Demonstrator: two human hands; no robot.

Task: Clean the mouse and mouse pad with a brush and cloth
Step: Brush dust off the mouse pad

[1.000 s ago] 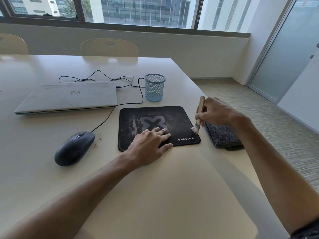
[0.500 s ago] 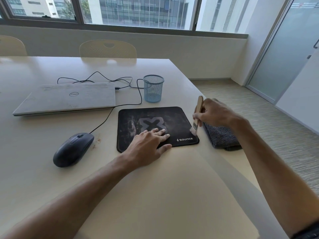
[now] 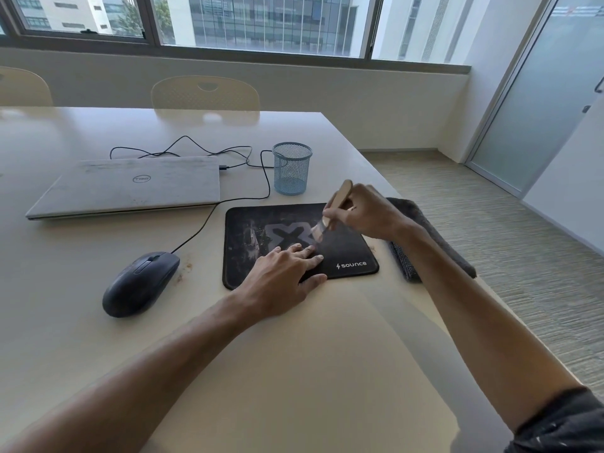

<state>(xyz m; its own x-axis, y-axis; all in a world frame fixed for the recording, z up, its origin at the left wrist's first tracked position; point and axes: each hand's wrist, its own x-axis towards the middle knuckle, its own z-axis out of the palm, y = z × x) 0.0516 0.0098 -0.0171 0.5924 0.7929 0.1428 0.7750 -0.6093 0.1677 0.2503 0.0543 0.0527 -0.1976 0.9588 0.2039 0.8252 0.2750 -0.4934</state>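
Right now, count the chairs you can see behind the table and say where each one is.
2. One chair stands at the table's far edge, behind the laptop. The other chair is at the far left, cut off by the frame. More may sit out of view.

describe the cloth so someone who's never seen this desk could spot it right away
Start at the pale table and find the black mouse pad near its right edge. The cloth lies just right of that pad, partly hidden behind the right hand and forearm. It is the only soft thing there: dark grey, folded and fuzzy.
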